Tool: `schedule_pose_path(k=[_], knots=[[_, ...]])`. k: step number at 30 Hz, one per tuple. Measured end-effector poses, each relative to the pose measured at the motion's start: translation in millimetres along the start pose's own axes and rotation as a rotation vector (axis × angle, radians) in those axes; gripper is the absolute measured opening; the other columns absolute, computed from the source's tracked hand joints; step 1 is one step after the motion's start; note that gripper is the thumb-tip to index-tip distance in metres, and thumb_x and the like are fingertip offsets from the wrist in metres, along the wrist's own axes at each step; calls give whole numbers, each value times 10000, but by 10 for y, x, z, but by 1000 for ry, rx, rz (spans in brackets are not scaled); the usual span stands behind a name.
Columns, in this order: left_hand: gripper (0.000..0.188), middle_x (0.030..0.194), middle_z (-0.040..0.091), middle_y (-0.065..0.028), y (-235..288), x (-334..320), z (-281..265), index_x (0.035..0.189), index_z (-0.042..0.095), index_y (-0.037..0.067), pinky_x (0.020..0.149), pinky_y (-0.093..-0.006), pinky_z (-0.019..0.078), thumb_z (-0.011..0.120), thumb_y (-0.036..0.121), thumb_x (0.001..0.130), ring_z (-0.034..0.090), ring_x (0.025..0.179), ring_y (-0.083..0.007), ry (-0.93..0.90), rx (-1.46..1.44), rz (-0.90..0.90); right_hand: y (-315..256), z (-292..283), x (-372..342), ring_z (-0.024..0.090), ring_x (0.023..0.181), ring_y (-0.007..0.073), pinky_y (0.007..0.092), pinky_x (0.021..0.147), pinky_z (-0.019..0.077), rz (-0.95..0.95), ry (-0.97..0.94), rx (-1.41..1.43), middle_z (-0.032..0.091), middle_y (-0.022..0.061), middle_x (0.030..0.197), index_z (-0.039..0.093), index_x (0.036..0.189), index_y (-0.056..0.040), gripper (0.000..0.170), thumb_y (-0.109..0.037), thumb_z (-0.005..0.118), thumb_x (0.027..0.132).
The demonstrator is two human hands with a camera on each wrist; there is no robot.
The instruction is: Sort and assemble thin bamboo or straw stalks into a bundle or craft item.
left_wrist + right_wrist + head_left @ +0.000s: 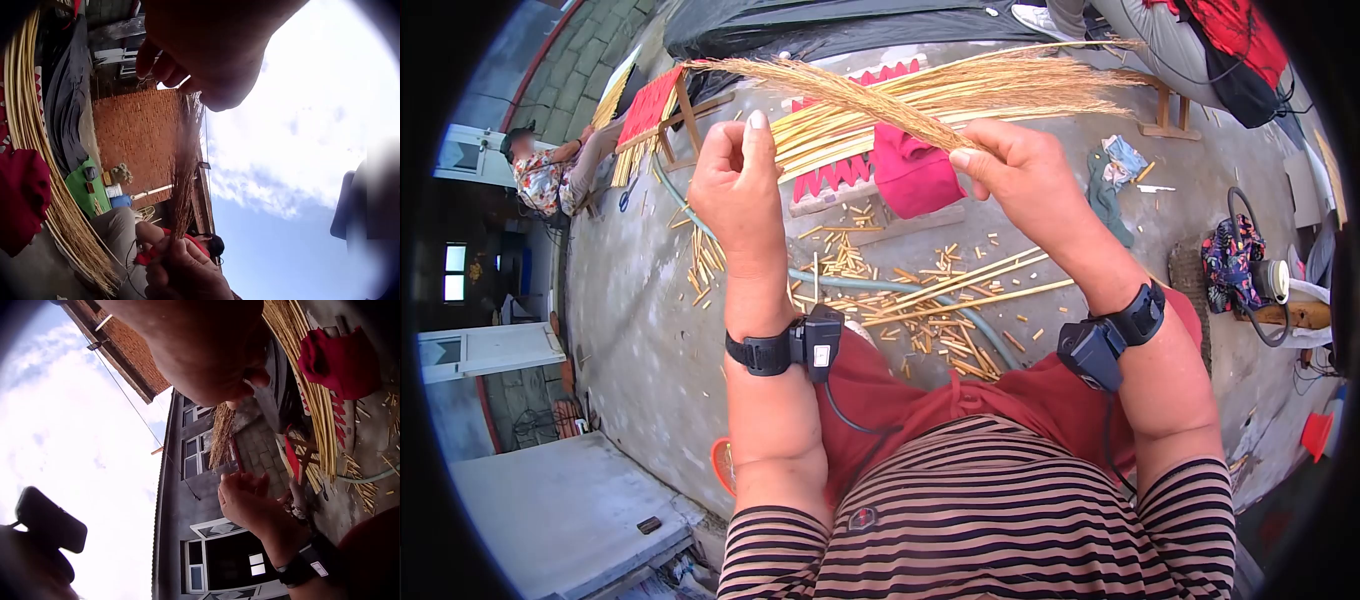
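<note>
Left hand: your left hand (738, 190) is raised on the left, wrist below, thumb pointing up and fingers curled in toward the palm; you have it near the feathery tips, and I cannot tell whether it pinches a strand.
Right hand: your right hand (1018, 165) is raised at about the same height, reaching up and inward, its thumb and fingers pinching the gathered end of the grass bundle (850, 95).
Grass bundle: golden tan, narrow where you grip it, loosening into fine, wispy tips at the other end; it slants up and left from your right hand, held in the air in front of you.
Around it: in the head view, beyond your hands, lie long pale stalks (840, 130) with a pink cloth (917, 185) beside them; cut stalk pieces (960, 325) and a hose (880, 285) are on the ground nearer you.
Left wrist view only: a brick wall (131, 137) behind the bundle, and a green panel (86, 187) near the black sheeting (65, 94).
Right wrist view: your left hand shows from another side, its bent fingers just beside the tips; your right hand is dark here, its grip partly hidden.
</note>
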State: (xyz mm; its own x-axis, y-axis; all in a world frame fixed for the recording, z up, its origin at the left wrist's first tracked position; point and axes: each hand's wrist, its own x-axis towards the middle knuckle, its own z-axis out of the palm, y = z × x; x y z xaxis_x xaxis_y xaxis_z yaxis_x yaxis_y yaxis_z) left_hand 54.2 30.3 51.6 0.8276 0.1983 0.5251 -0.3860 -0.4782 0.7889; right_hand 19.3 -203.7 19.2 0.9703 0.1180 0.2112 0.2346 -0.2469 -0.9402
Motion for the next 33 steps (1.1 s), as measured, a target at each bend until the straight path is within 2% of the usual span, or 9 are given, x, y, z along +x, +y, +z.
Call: schedule_pose_path(k=[1,6,9,12,20,25,26,29,33], knots=[[81,708,595,-21,8,-9,-30,755,571,33,496,-224,445,548,5,827,538,516,-94,-54,-162,-141,-14,-21,-3,460,549,44,234,517,381,63,-29,31,515,-36,609,631,916,-6,151,-141,588,864],[361,1135,525,-144,138,-226,228,1134,461,-2,766,-327,543,447,-100,786,591,964,-204,-252,-578,-171,-38,-49,-5,431,541,28,208,501,335,126,-56,39,494,-43,588,643,885,-47,124,-152,581,866],[253,1050,577,-129,102,-281,302,1104,483,9,664,-307,559,541,20,858,628,818,-186,-247,-682,-459,-2,-34,19,419,516,22,193,478,309,165,-95,85,501,-41,573,639,856,-63,135,-172,562,877],[227,963,606,-105,76,-276,334,1070,509,17,615,-292,555,585,106,876,630,744,-165,-373,-815,-561,-64,-41,28,430,487,41,205,453,317,290,-157,205,514,-13,554,628,808,-55,166,-181,552,884],[151,812,602,-62,106,-287,321,944,565,2,553,-247,517,626,85,834,593,633,-123,-418,-856,-546,-83,-92,17,469,500,60,210,469,354,387,-382,201,541,14,602,600,827,-61,248,-270,499,912],[115,776,607,-65,156,-339,367,916,564,1,550,-246,515,610,72,839,589,611,-114,-401,-797,-512,-53,30,-22,535,604,104,265,546,424,55,-326,68,559,26,694,584,862,-37,278,-301,506,897],[125,790,612,-69,155,-357,380,931,562,-2,555,-253,518,607,70,840,593,616,-118,-424,-781,-521,-133,38,-58,534,626,110,279,568,430,158,-312,117,551,30,690,578,890,-22,266,-280,516,898],[145,820,623,-80,161,-398,402,958,560,-9,566,-267,525,603,67,842,602,625,-125,-461,-761,-535,-70,154,-80,514,619,89,259,557,414,89,-130,74,542,17,669,575,897,-23,228,-244,525,905],[138,823,630,-91,194,-408,395,948,561,-16,565,-270,531,601,66,844,606,624,-129,-447,-787,-506,23,130,-40,446,579,47,219,513,359,148,-175,261,521,-15,632,587,863,-43,189,-214,524,913]])
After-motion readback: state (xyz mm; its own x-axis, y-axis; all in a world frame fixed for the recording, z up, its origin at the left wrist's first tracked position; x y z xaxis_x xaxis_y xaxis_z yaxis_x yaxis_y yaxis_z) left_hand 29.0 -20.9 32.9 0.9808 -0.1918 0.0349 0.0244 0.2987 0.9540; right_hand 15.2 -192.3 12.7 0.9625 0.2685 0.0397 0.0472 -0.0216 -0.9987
